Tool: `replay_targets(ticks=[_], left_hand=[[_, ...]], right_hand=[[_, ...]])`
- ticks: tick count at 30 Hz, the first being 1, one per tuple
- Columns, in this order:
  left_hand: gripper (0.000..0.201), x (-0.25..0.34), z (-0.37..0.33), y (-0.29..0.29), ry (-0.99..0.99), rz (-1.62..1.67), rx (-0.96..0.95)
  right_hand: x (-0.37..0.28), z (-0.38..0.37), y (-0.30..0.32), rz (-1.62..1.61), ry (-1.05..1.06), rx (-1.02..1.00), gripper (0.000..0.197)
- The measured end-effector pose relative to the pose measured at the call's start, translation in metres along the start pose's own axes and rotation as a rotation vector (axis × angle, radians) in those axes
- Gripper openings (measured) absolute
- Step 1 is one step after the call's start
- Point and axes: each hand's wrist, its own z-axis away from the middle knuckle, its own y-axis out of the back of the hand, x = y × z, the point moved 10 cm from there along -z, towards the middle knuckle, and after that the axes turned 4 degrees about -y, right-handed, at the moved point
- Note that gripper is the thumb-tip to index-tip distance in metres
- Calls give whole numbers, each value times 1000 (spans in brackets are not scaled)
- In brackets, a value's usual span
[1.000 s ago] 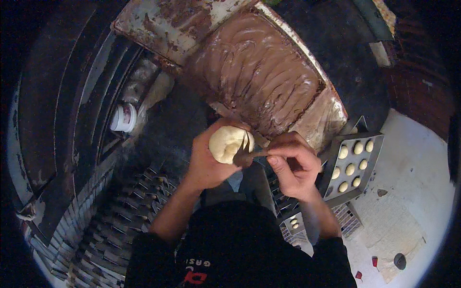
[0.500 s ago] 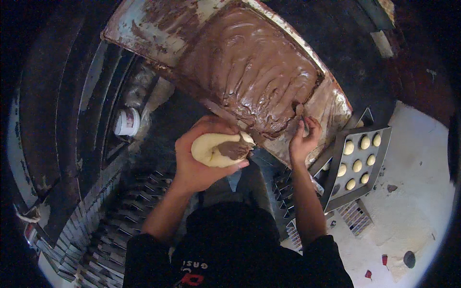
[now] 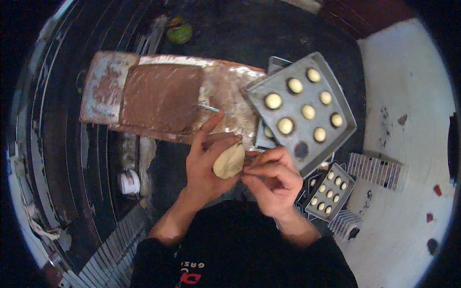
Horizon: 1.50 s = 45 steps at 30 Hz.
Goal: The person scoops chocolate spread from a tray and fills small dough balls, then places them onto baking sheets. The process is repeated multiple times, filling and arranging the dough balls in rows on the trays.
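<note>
My left hand (image 3: 198,161) cradles a pale round of dough (image 3: 229,161) in front of my chest. Its thumb and fingers curve round the side, with a forefinger pointing up. My right hand (image 3: 276,182) pinches the dough's right edge between thumb and fingertips. No filling shows on the side of the dough that faces up. Beyond both hands, a thick brown chocolate-like spread (image 3: 161,98) covers part of a long board (image 3: 230,96). A thin light-coloured tool (image 3: 209,107) lies at the spread's right edge.
At right, a grey baking tray (image 3: 300,86) holds several dough balls, set apart, and overlaps another tray beneath. A smaller-looking tray of dough balls (image 3: 329,192) sits lower, beside wire racks (image 3: 374,170). A white tub (image 3: 129,182) stands left, below the board.
My right hand has left the spread and come to the dough. The brown filling that showed in the open dough is now out of sight. The view has swung toward the trays.
</note>
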Motion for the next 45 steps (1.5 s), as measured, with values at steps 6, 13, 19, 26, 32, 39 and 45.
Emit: replay_targets(ticks=[6,13,19,26,32,39,45], left_hand=[[43,87,-12,-58,-226,206,-100],[55,157,2,-57,-513,259,-255],[47,148,40,-33,-556,281,-371],[42,148,68,32,-486,245,-396],[8,177,83,38,-645,277,-590],[29,220,98,28,-507,678,-576],[42,276,147,-37,-1011,34,-755]], right_hand=[[10,39,90,-607,-294,287,22],[-30,85,104,-788,-213,491,17],[-120,114,58,347,68,435,19],[-123,135,7,-139,-188,526,26],[-101,196,-5,-404,-2,928,25],[-104,204,-37,-508,-66,758,63],[-115,247,28,-823,-103,938,64]])
